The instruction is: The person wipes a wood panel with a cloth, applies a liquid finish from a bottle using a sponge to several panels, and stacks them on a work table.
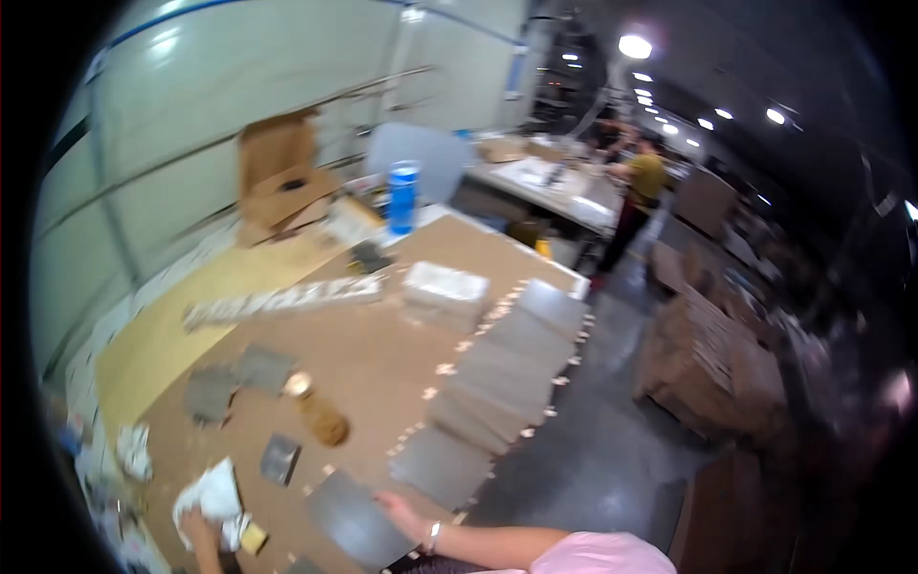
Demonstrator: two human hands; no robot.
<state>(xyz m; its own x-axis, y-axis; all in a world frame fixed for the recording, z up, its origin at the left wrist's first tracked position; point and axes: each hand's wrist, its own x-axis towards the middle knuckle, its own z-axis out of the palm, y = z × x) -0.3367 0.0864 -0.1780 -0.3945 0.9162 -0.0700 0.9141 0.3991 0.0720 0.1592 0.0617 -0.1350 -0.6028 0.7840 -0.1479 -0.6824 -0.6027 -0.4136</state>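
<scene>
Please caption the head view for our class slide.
At a brown-topped workbench, the left hand is on a white cloth; the right hand holds a grey sheet.

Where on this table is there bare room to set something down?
The brown tabletop is bare between the blurred amber bottle-shaped thing and the overlapping grey sheets, and between that thing and the white strip. The near side is crowded: the left hand is on a white cloth, the right hand holds another grey sheet.

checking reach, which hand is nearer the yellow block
Left. The left hand is on the white cloth, just left of the yellow block; the right hand is farther off, rightward, holding a gray sheet.
</scene>
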